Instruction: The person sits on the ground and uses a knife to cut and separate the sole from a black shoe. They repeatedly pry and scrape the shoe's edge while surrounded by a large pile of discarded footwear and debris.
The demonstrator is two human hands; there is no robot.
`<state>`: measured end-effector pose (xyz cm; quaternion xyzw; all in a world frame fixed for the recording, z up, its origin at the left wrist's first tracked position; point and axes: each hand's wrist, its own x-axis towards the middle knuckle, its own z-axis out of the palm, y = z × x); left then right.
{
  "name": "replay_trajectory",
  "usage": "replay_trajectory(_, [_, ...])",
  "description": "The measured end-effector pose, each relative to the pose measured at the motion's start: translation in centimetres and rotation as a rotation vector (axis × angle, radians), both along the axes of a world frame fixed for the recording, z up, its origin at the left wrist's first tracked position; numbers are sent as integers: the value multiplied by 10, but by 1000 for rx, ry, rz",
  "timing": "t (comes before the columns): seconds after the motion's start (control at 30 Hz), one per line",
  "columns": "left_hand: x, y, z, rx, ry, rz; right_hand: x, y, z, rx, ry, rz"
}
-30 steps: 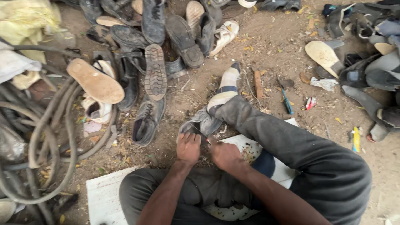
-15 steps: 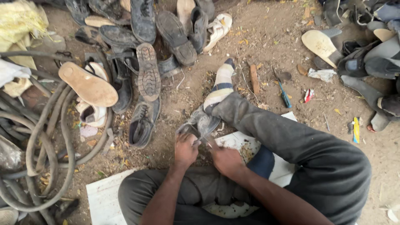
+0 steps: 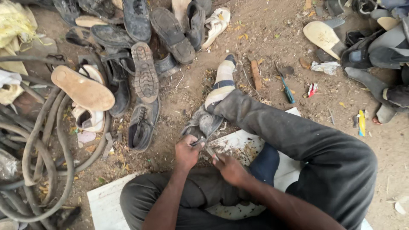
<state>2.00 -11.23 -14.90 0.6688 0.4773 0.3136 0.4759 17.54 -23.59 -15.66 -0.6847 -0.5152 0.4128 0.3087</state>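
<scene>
Hands unmoved since earlier | left hand (image 3: 186, 151) fingers grip grey shoe (image 3: 203, 122) | right hand (image 3: 229, 168) fingers pinch thin tool (image 3: 210, 151)

Your left hand (image 3: 186, 152) grips a worn grey shoe (image 3: 203, 122) lying on the dirt against your outstretched leg. Your right hand (image 3: 230, 168) holds a thin tool (image 3: 211, 152) pointed toward its edge.
</scene>
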Motion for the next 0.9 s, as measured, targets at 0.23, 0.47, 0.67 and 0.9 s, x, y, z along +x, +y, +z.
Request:
replay_trajectory(0.23, [19, -18, 11, 49, -20, 46, -18, -25, 39, 204, -237, 17])
replay_trajectory(0.47, [48, -57, 13, -194, -101, 35, 2, -38, 64, -138, -92, -207])
replay_trajectory(0.67, [72, -68, 4, -488, -509, 91, 5, -65, 65, -117, -86, -247])
replay_trajectory(0.9, [91, -73, 0, -711, -807, 105, 15, -101, 14, 75, -347, -52])
